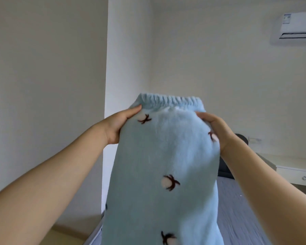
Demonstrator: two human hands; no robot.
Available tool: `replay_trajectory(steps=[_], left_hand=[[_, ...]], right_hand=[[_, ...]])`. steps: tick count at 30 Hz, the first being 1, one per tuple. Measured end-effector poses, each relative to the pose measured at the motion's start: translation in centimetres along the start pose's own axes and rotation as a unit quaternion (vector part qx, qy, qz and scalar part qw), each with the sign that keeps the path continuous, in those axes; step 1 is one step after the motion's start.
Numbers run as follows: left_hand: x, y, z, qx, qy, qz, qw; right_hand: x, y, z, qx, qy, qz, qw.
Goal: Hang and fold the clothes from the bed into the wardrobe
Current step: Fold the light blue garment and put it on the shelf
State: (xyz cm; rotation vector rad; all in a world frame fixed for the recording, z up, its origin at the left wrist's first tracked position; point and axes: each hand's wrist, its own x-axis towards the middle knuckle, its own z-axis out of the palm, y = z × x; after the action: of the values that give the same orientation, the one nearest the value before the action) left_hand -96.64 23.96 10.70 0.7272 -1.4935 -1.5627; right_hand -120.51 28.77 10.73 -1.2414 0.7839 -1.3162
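You have the fluffy blue trousers (166, 156) lifted in front of you, waistband (168, 100) at 12 o'clock and the legs hanging toward 6 o'clock over the bed (240, 209). Your left hand (117, 125) grips the cloth at the 9 o'clock side just under the waistband, thumb lying across the front. Your right hand (216, 132) grasps the 3 o'clock side, fingers curled over a bunched fold.

The step looks like straightening the trousers before a fold. Your right-hand grip looks lower and fuller than the left, so I would slide both hands up to the waistband corners and level them, so the legs drop straight. Then bring one leg over the other along the seam. The plush cloth is thick and will likely bulge, so smooth each fold flat on the bed.

The trouser legs run off the bottom edge, so you cannot tell whether they hang even or twisted. The fingers of your left hand are behind the cloth. The wardrobe is out of view, as are any other clothes. At 2 o'clock an air conditioner (298, 25) is cut by the edge.
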Motion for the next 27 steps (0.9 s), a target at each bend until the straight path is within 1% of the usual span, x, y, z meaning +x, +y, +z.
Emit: replay_trajectory(steps=[1,2,3,4,5,6,7,8,10,12,13,15,18,20,23,25,27], left_hand=[[0.8,-1.0,-0.9,0.041,0.032,-0.035,0.998],[1.7,-2.3,-1.9,0.118,0.073,-0.064,0.988],[2.5,-3.5,-2.8,0.22,0.116,-0.089,0.964],[3.4,-4.7,-3.7,0.319,0.151,-0.114,0.929],[4.3,-6.0,-4.2,0.387,0.173,-0.132,0.896],[5.1,-7.0,-4.5,0.407,0.185,-0.144,0.883],[6.0,-7.5,-4.6,0.392,0.196,-0.15,0.886],[6.9,-7.6,-4.7,0.359,0.211,-0.142,0.898],[8.7,-6.5,-4.7,0.273,0.253,-0.091,0.924],[10.0,-4.0,-4.5,0.201,0.262,-0.019,0.944],[10.1,-2.7,-4.2,0.18,0.263,0.02,0.948],[9.6,0.0,-3.7,0.157,0.257,0.094,0.949],[8.3,2.5,-3.3,0.157,0.239,0.161,0.945],[7.1,3.2,-3.3,0.163,0.235,0.182,0.941],[5.0,2.8,-3.7,0.17,0.235,0.208,0.934],[3.3,1.9,-3.8,0.171,0.228,0.22,0.933],[1.4,0.6,-4.0,0.164,0.202,0.203,0.944]], right_hand=[[0.6,1.2,-0.8,-0.048,0.045,0.057,0.996],[1.3,2.7,-1.6,-0.1,0.087,0.107,0.985],[2.1,4.3,-2.3,-0.154,0.13,0.135,0.97],[3.1,5.9,-2.7,-0.204,0.172,0.144,0.953],[4.2,7.7,-3.1,-0.24,0.213,0.138,0.937],[5.1,9.3,-3.2,-0.251,0.24,0.122,0.93],[6.1,10.3,-3.2,-0.244,0.255,0.102,0.93],[7.0,10.9,-3.0,-0.232,0.267,0.079,0.932],[8.9,10.4,-2.2,-0.222,0.302,0.006,0.927],[10.2,8.2,-1.0,-0.204,0.322,-0.08,0.921],[10.5,6.8,-0.4,-0.193,0.321,-0.119,0.92],[10.6,4.1,0.7,-0.17,0.293,-0.192,0.921],[9.9,1.4,1.8,-0.142,0.265,-0.265,0.916],[9.0,0.7,2.5,-0.141,0.255,-0.283,0.914],[7.3,0.8,3.0,-0.139,0.238,-0.282,0.919],[5.7,1.5,3.0,-0.143,0.224,-0.268,0.926],[3.8,2.8,2.8,-0.146,0.212,-0.241,0.936]])
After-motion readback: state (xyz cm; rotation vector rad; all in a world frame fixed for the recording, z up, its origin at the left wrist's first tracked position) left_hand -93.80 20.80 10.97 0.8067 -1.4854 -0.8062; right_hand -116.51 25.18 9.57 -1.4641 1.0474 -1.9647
